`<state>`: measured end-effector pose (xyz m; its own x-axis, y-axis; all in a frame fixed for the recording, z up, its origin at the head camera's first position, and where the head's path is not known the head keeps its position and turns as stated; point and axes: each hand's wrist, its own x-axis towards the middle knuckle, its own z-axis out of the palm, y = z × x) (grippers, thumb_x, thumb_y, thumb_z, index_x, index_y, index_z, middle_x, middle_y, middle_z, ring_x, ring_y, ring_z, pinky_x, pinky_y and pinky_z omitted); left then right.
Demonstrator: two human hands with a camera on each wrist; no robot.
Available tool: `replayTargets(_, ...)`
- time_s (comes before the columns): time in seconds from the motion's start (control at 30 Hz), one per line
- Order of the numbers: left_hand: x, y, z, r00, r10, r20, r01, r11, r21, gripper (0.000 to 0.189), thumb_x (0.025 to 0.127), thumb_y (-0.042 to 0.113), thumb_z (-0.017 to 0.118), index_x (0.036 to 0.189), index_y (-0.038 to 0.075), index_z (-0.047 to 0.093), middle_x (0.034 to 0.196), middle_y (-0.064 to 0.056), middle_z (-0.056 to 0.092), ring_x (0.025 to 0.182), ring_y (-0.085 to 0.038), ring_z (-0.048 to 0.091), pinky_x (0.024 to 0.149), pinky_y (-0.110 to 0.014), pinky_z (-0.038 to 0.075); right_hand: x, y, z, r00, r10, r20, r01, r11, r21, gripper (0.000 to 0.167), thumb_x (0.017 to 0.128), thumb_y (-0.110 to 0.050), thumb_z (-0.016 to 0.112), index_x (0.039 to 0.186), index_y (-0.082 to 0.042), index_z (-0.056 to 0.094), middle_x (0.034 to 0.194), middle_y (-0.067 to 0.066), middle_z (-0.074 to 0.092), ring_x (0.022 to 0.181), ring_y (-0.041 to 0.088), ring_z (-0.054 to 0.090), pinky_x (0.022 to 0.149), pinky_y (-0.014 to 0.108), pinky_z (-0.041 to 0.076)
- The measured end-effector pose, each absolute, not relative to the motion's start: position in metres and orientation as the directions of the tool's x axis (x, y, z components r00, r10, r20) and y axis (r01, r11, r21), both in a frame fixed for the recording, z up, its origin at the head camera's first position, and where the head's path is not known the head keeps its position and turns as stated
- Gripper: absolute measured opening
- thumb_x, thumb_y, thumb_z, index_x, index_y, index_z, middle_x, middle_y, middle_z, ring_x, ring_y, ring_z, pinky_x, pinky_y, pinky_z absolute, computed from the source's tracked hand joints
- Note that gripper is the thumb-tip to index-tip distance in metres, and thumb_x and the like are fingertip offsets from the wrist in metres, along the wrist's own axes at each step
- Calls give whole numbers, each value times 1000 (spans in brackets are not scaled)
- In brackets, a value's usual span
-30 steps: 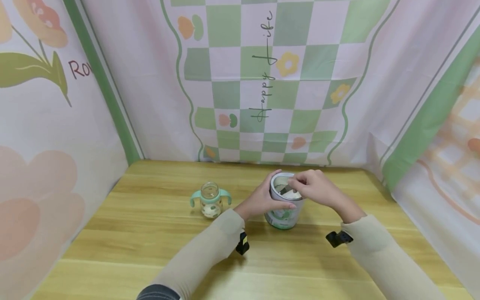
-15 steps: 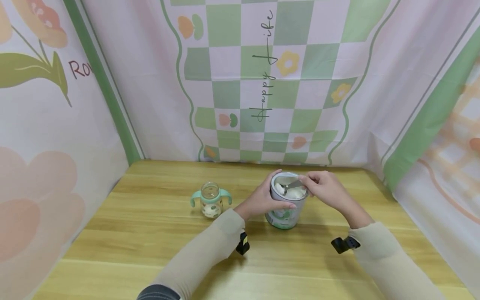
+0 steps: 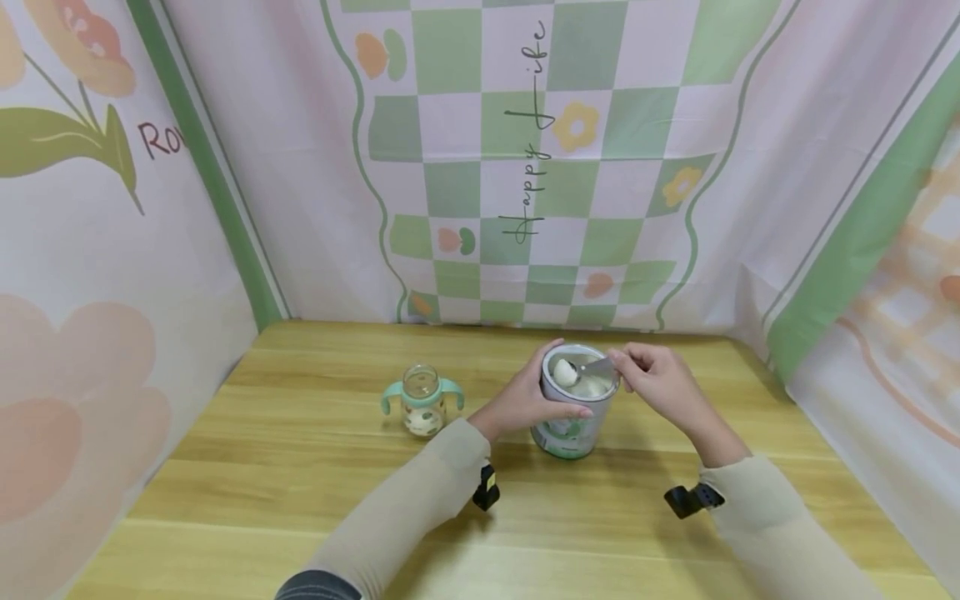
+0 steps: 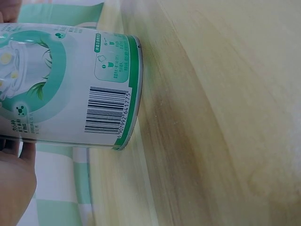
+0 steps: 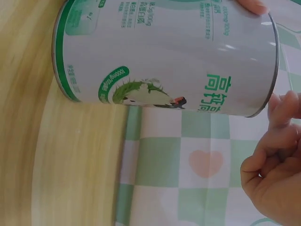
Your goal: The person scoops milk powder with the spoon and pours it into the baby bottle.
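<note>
My left hand grips a white and green milk powder can near its top, the thumb lying across the near side. Lidless, the can stands on the table and shows pale powder inside. Between thumb and fingers, my right hand pinches the handle of a metal spoon at the right rim. A rounded heap of white powder sits on the spoon, within the mouth of the can. In the right wrist view, the curled fingers of the right hand are beside the can's rim, and the spoon is hidden.
Left of the can, a small clear bottle with two mint-green handles stands uncapped on the wooden table. Printed curtains hang behind the table and along both sides. Each wrist carries a small black camera.
The spoon has come up from the powder with a white heap on it. My right hand has shifted right to the can's rim; the left hand and can hold still.
</note>
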<state>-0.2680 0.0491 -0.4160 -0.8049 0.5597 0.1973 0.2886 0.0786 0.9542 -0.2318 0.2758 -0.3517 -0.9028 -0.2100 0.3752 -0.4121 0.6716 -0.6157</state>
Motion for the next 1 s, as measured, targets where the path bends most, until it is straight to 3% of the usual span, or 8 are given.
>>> replayTargets(0.57, -269, 48, -418, -806, 565, 177, 263, 72, 962, 106, 81, 32, 87, 158, 38, 15, 142, 10, 47, 121, -8, 53, 104, -38, 42, -230, 275, -353, -877, -177, 447, -441, 668, -600, 31, 104, -25, 58, 80, -8, 67, 58, 1, 51, 43, 11, 38, 39, 28, 34)
replayTargets(1.0, -268, 49, -418, -813, 554, 178, 271, 89, 959, 106, 81, 31, 87, 159, 37, 16, 143, 10, 46, 124, -9, 51, 105, -39, 40, -233, 281, -359, -955, -79, 286, -278, 578, -767, 44, 104, -38, 55, 86, 2, 65, 64, 5, 54, 48, 11, 35, 40, 29, 30)
